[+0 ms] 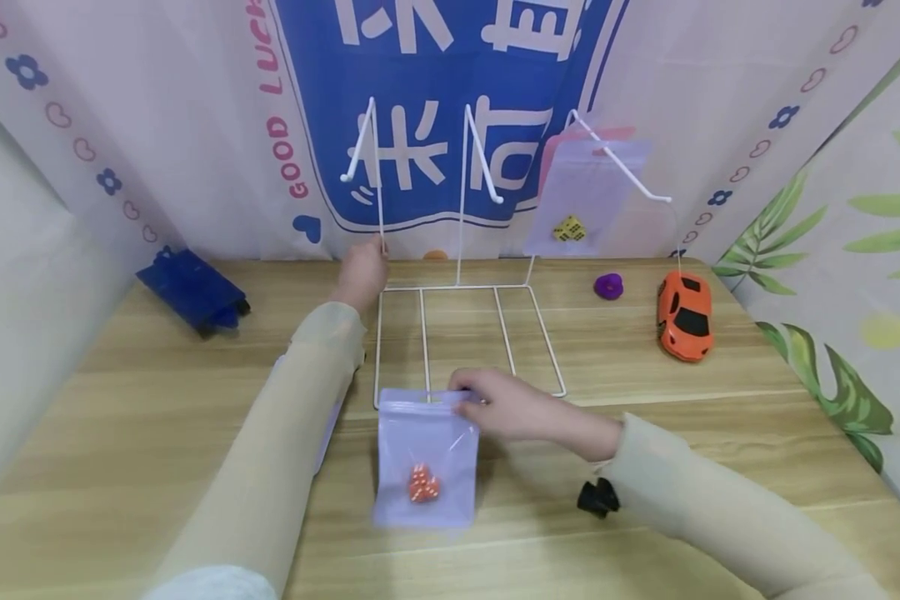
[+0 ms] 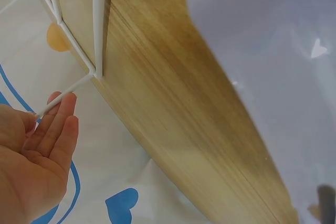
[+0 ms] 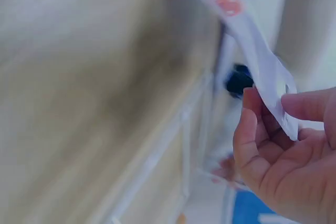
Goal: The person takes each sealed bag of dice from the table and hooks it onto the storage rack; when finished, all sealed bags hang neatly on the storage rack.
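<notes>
I see the lilac pouch (image 1: 427, 442) holding orange-red dice (image 1: 423, 484) at the near edge of the white wire rack (image 1: 450, 288), its top right corner pinched by the right hand (image 1: 512, 406). Farther off, the left hand (image 1: 362, 275) pinches the rack's left upright. I see a second pouch (image 1: 588, 187) on the right hook, an orange car (image 1: 686, 321) far right and a blue packet (image 1: 193, 290) far left.
</notes>
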`<action>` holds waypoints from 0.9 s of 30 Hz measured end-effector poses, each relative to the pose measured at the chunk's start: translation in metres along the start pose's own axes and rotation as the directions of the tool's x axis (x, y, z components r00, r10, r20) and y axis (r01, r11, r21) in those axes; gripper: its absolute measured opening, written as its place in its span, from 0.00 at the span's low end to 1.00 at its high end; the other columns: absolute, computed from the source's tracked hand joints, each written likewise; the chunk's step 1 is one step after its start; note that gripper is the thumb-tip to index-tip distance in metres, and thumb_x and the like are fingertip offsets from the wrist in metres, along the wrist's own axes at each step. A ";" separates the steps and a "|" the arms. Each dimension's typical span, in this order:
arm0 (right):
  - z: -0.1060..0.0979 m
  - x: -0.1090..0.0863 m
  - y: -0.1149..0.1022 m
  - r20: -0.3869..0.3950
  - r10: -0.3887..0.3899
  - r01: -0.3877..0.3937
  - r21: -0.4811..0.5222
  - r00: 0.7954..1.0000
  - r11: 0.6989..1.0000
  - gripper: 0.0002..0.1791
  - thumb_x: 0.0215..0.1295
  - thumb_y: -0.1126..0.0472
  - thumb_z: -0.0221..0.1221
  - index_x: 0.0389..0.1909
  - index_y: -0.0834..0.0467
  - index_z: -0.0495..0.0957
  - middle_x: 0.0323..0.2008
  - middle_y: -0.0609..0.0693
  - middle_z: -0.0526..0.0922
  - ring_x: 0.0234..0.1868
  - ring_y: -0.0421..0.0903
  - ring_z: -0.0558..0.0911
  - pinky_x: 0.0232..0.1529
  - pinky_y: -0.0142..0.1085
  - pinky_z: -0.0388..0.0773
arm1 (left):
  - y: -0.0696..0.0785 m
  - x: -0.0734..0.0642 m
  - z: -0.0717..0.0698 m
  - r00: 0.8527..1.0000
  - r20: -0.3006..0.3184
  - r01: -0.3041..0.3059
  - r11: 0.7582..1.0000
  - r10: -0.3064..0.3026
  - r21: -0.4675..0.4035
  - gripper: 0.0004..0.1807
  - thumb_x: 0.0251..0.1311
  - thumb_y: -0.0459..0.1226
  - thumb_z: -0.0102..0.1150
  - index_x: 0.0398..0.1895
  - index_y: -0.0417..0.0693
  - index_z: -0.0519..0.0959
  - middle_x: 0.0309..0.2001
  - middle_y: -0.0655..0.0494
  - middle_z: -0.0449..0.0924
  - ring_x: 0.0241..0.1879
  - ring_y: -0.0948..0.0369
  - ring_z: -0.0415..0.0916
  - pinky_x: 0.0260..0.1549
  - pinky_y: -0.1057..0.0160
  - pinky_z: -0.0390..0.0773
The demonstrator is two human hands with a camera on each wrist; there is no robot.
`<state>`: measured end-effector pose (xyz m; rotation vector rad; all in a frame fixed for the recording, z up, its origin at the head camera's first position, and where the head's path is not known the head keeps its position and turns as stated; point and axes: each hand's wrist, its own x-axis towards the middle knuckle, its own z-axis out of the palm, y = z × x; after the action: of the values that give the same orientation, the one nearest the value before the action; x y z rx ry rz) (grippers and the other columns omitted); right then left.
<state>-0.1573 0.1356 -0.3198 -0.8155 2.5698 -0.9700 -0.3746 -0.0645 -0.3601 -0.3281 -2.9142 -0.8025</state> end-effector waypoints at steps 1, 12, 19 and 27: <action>-0.008 -0.006 -0.001 -0.012 -0.007 0.007 0.010 1.000 1.000 0.03 0.62 0.68 0.53 0.33 0.61 0.75 0.32 0.49 0.79 0.37 0.45 0.78 0.40 0.36 0.76 | 0.000 0.000 0.000 1.000 -0.004 -0.002 1.000 0.002 0.002 0.08 0.68 0.34 0.39 0.41 0.39 0.68 0.34 0.39 0.77 0.37 0.45 0.75 0.37 0.50 0.74; -0.094 -0.069 -0.009 -0.241 0.016 -0.039 -0.089 0.970 0.995 0.04 0.61 0.69 0.55 0.36 0.64 0.76 0.34 0.53 0.81 0.35 0.47 0.79 0.33 0.37 0.78 | -0.001 -0.001 0.002 0.998 -0.043 -0.034 0.999 0.035 0.011 0.07 0.67 0.34 0.39 0.39 0.39 0.68 0.34 0.37 0.77 0.38 0.42 0.75 0.38 0.48 0.73; -0.156 -0.098 -0.017 -0.485 0.074 -0.120 -0.066 0.872 0.990 0.06 0.63 0.71 0.53 0.38 0.68 0.74 0.28 0.50 0.80 0.17 0.39 0.72 0.17 0.28 0.71 | -0.001 -0.002 0.000 1.000 -0.018 -0.019 1.000 0.019 -0.011 0.07 0.67 0.34 0.40 0.40 0.39 0.67 0.35 0.38 0.77 0.38 0.43 0.75 0.38 0.49 0.73; -0.192 -0.105 -0.012 -0.611 0.131 -0.098 0.088 0.780 0.991 0.03 0.64 0.68 0.53 0.36 0.63 0.74 0.29 0.46 0.79 0.28 0.39 0.79 0.29 0.25 0.77 | 0.001 -0.004 -0.003 1.000 0.000 -0.016 1.000 0.016 -0.011 0.07 0.67 0.33 0.39 0.40 0.39 0.67 0.35 0.38 0.76 0.38 0.44 0.75 0.38 0.50 0.73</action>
<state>-0.1514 0.2896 -0.1644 -0.3405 3.0620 -1.4525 -0.3706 -0.0659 -0.3577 -0.3513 -2.9043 -0.8158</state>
